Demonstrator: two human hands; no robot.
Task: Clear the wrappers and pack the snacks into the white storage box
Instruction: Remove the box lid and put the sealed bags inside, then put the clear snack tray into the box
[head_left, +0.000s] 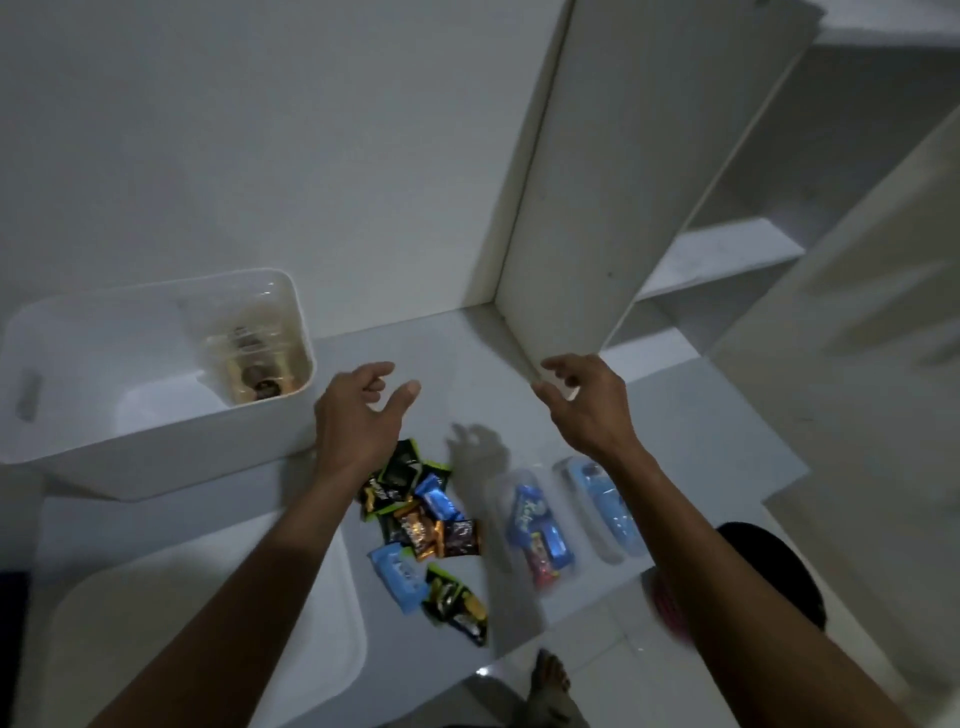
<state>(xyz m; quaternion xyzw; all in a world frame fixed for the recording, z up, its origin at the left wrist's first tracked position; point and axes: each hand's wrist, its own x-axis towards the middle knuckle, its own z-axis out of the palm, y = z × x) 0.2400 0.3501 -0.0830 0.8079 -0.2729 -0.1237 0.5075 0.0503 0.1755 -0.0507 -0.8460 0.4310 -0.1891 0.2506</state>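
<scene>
On the white countertop (675, 415) in front of you, both hands hover above the surface with nothing in them. Your left hand (358, 415) sits just right of the white plastic storage box (156, 447), fingers loosely spread and thumb out wide; your right hand (582, 400) is at about 1 o'clock from the snack pile, fingers slack and slightly curled, close to the foot of the upright white cabinet panel (597, 182), and neither hand touches anything.

The storage box stands at 10 o'clock from the pile, open at the top, and inside its right-hand end sits a clear plastic container (249, 353) with brownish contents (too blurred to name). The loose pile of small foil-wrapped snacks (421, 525), in black-green, blue and orange wrappers, lies on the counter directly below your left wrist, well outside the box. At 3 o'clock from the pile lie two long clear plastic packs: the nearer clear pack with blue and red wrappers inside (535, 535), and just beside it the clear pack with a light blue item (597, 504).

At 8 o'clock from the pile lies a flat white rounded lid (208, 623), near the counter's front edge. White shelves (727, 254) show at 2 o'clock, beyond the cabinet panel
</scene>
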